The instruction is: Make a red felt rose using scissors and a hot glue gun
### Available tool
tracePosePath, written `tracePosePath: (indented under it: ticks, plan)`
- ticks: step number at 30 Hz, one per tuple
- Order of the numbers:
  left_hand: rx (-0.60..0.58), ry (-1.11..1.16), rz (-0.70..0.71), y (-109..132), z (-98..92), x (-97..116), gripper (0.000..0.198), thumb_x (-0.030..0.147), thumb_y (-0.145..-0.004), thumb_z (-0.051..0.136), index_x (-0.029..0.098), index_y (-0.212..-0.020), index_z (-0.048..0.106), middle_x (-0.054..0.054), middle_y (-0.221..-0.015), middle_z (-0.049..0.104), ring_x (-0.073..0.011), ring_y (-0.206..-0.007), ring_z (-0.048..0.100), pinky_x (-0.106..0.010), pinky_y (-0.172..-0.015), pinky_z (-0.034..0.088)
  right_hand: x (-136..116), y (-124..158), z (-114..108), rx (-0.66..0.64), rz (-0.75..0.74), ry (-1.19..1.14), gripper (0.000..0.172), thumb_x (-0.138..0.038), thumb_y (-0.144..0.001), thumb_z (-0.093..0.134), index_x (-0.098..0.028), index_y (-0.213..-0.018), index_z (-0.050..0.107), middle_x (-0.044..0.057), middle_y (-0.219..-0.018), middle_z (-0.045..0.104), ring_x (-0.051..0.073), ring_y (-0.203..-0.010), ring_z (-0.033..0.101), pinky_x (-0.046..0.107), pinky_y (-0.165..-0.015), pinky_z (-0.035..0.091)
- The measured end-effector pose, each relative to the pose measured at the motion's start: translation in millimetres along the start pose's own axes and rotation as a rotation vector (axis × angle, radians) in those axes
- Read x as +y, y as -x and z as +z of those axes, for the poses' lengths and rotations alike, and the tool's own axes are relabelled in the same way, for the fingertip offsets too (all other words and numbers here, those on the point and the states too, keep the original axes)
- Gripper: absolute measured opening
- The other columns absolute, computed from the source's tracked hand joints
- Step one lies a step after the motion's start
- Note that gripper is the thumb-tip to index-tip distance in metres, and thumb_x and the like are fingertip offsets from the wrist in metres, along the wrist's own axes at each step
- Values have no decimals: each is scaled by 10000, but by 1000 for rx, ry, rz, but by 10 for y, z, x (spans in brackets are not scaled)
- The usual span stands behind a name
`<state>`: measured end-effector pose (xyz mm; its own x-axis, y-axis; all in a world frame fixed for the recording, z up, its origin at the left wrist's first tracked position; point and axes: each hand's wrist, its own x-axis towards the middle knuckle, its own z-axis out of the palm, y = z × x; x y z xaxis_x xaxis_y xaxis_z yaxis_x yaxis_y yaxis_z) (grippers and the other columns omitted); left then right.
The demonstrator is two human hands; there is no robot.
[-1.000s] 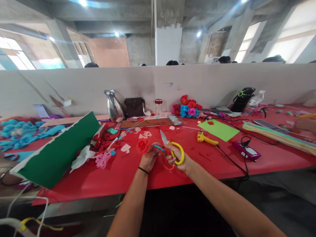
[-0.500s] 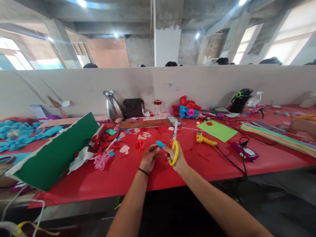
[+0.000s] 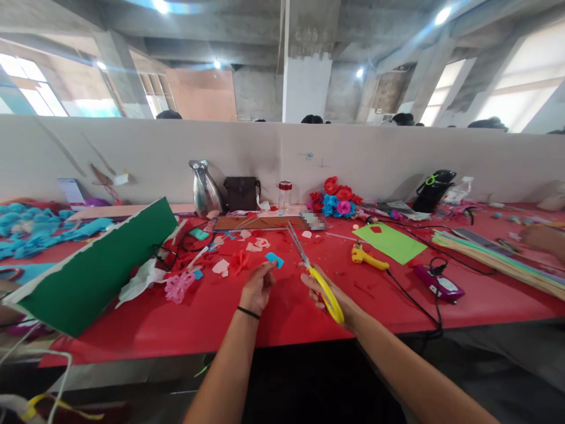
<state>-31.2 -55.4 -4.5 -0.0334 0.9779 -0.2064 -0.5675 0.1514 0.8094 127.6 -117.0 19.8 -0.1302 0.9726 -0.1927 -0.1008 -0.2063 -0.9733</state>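
Between the thumb and fingers of my left hand (image 3: 258,287) is a small piece of blue paper (image 3: 274,259), pinched at its lower edge. My right hand (image 3: 326,291) is closed around yellow-handled scissors (image 3: 326,293), whose metal blades point away from me, slightly parted. A gap separates the blades from the blue paper. Both hands are above the red-covered table (image 3: 291,321). Just beyond my left hand lie a red paper scrap (image 3: 239,261) and pale pink scraps (image 3: 220,267).
A yellow glue gun (image 3: 368,258) lies right of my hands, its cord running toward a purple device (image 3: 439,284). A green board (image 3: 101,265) stands at left. Paper flowers (image 3: 339,199), a metal jug (image 3: 205,191) and a jar (image 3: 285,194) line the back. Another person's hand (image 3: 545,241) is far right.
My hands have moved apart. The scissors have swung from nearly upright to pointing forward and left, and the blue paper has shifted left with my left hand.
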Motion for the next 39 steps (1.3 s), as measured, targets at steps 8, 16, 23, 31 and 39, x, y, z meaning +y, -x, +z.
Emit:
tracePosePath:
  ticks: [8,16,23,31,39]
  plan:
    - [-27,-58,-24,38,209,222,265,213,-404,783,158,-484,536,112,-350,326,-17,-344,224,-197,-382,183,-74,227,-176,-228,27,239,637,-697,-651,601,-237,-1077,485,-12,-814,488,98,-656,487,199,-513,375]
    - [-26,-125,-10,72,299,252,260,258,-391,771,165,-471,542,110,-323,307,-25,-334,219,-212,-384,155,21,175,-172,-236,-29,326,637,-756,-702,464,-231,-1064,479,-48,-666,456,70,-503,408,184,-421,300]
    - [-23,-152,-10,53,315,249,221,257,-407,769,149,-511,607,96,-345,346,-29,-344,255,-209,-395,195,97,117,-165,-194,-69,208,566,-727,-694,515,-227,-957,481,-75,-665,381,27,-433,331,157,-382,241]
    - [-33,-154,-26,64,318,253,250,232,-403,799,148,-494,582,72,-403,433,-25,-370,281,-206,-409,209,60,143,-165,-155,-34,208,601,-755,-648,521,-218,-909,450,-126,-535,301,13,-337,220,142,-317,165]
    - [-82,-157,-40,91,315,288,326,235,-360,833,148,-463,536,97,-388,363,-16,-368,265,-192,-395,211,-68,203,-195,-145,-2,244,585,-739,-608,566,-209,-819,437,-133,-500,326,5,-307,226,139,-299,165]
